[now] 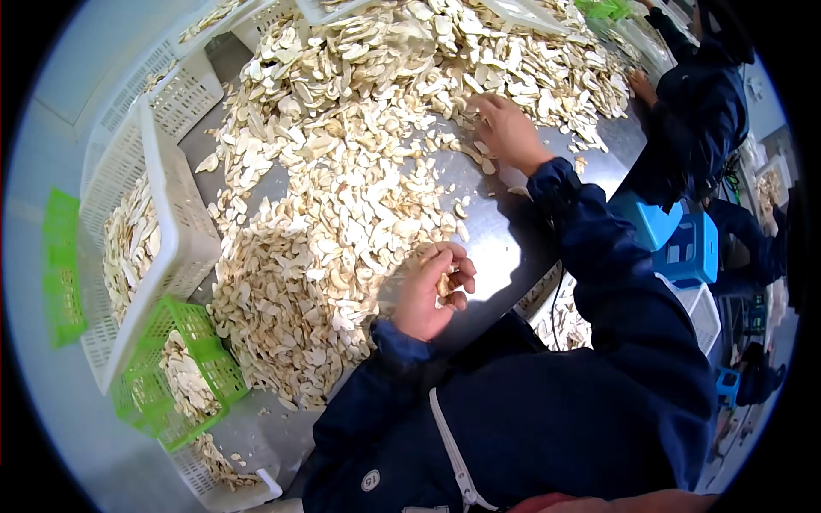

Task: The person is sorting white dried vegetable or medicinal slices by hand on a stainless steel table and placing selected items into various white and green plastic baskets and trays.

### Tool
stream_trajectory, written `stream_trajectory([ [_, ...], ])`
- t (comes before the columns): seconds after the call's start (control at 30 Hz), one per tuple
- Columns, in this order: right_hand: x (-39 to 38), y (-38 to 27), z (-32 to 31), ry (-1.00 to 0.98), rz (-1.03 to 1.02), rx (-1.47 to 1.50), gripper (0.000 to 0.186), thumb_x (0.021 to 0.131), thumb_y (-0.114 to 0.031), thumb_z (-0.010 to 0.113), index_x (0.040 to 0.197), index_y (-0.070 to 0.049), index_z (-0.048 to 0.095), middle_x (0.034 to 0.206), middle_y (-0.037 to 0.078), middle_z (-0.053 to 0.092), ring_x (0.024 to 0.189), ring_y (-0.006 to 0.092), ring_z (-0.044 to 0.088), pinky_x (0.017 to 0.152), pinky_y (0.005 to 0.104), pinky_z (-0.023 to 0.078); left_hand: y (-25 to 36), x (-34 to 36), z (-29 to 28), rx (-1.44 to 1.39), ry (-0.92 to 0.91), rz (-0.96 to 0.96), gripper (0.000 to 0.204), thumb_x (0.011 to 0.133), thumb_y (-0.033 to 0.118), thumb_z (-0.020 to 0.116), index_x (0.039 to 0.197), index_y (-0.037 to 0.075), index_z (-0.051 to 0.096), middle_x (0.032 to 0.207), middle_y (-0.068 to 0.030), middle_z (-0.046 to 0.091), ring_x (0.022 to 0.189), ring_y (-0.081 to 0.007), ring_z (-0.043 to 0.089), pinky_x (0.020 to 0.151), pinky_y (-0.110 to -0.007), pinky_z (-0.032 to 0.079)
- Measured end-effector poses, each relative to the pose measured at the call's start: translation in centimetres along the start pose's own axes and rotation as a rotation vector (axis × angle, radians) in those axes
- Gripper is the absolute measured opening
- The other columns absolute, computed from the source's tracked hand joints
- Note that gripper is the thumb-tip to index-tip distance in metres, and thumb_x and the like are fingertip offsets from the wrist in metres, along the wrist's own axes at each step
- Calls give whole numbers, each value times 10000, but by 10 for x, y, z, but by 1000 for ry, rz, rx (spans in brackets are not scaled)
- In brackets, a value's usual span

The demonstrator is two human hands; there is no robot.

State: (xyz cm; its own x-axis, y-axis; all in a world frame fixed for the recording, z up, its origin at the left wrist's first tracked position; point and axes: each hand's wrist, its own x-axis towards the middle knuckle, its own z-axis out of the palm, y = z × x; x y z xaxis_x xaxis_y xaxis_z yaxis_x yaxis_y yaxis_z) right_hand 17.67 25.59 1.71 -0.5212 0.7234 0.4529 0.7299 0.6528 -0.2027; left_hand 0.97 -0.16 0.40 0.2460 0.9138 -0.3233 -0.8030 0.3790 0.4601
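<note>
On the steel table, a large heap of pale dried slices lay spread out. The left hand was curled around a few slices at the heap's near edge; the right hand pressed flat, fingers spread, farther up. The slices appeared light, thin and brittle, best pinched gently by their edges.

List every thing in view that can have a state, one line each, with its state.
left hand: curled, shut on pale slices
right hand: reaching into the heap, fingers on slices
slice heap: spread loose over the metal table
white basket: tilted, part filled
green basket: tilted, holding slices
</note>
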Motion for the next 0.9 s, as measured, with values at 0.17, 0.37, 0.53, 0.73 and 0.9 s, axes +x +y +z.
stream_trajectory([
  [0.17,6,-5,-9,-172,147,-68,315,917,-184,635,1216,-92,673,1091,136,703,979,356,669,850,430,541,11,-10,25,136,54,-6,374,1006,128,514,1377,115,470,970,-106,655,664,-152,612,471,-224,425],
  [0.37,-14,-17,-26,-231,302,444,292,954,-231,653,1187,-61,701,936,78,735,802,186,696,722,334,539,7,-8,18,87,-18,61,556,1025,89,504,1540,163,308,802,-53,567,518,-108,466,429,-214,330],
  [0.53,-26,-31,-48,-410,516,966,340,985,-226,664,1255,-22,641,975,17,704,854,65,634,728,237,503,3,-7,12,86,-103,119,470,1056,166,520,1503,149,375,686,-9,469,477,-85,392,419,-214,302],
  [0.73,-43,-50,-59,-487,407,1114,216,976,-190,684,1149,-60,676,1014,4,701,908,77,639,767,248,508,2,-4,16,112,35,7,289,1069,224,520,1323,87,527,672,13,441,470,-77,372,417,-204,294],
  [0.9,-55,-76,-72,-188,-10,677,148,906,-118,732,1054,-112,732,1064,42,675,955,174,660,760,284,533,5,-9,17,81,-46,80,328,1080,333,497,1299,91,528,649,34,398,468,-55,334,419,-200,273],
])
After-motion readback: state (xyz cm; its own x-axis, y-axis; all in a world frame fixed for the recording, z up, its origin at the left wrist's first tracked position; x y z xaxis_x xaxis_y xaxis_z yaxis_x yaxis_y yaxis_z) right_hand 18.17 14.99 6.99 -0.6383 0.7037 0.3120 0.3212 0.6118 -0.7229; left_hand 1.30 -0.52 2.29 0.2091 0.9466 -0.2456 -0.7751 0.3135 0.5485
